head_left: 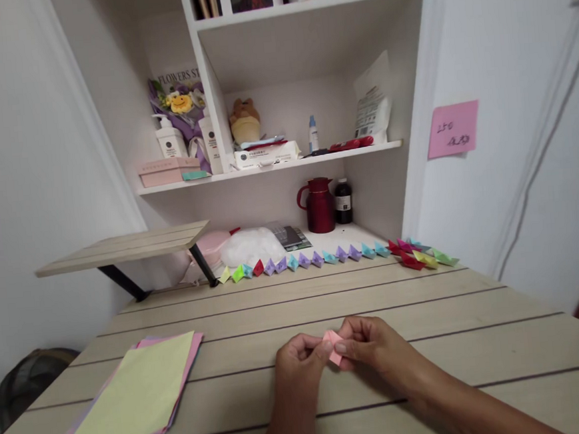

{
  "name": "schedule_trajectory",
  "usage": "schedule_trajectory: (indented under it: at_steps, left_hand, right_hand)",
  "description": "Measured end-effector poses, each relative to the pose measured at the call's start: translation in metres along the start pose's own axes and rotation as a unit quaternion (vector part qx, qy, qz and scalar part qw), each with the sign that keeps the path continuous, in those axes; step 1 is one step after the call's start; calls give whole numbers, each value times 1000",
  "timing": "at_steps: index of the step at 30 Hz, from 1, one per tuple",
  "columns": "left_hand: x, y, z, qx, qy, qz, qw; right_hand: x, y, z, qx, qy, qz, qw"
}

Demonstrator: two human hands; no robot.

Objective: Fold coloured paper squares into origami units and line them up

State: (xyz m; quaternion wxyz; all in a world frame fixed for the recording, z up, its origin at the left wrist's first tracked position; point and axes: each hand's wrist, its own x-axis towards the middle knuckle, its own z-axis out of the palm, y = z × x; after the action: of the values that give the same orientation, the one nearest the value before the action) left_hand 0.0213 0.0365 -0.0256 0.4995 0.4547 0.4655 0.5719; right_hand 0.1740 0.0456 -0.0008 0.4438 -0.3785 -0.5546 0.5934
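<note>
A small folded piece of pink paper is held just over the wooden table, between both hands. My left hand pinches its left side with thumb and finger. On the right side, my right hand grips the same paper, thumb on top and fingers curled behind. Part of the paper is hidden by the fingers. To the left lies a stack of coloured paper sheets, yellow on top with pink, purple and blue edges below.
Along the table's back edge runs a row of small folded paper boats, with a cluster of more boats at its right end. A raised wooden stand is at back left. Behind, shelves hold bottles and boxes; a red jug stands below.
</note>
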Motion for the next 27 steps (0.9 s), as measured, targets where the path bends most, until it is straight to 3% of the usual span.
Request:
schedule_trajectory:
  at_steps: [7,13,19,27]
  left_hand:
    - [13,-16,-10,-92,-67,-68,991]
    - [11,-19,-7,-118,-84,-65,987]
    - [5,-8,-5,3,-32,9,999]
    - [3,-4,-3,12,-12,-6,1000]
  right_hand:
    - [2,3,2,83,-34,47,995]
    - [5,8,0,99,-52,57,992]
    - [10,10,-4,13,-30,23,999]
    - [6,6,-2,35,-27,44,998]
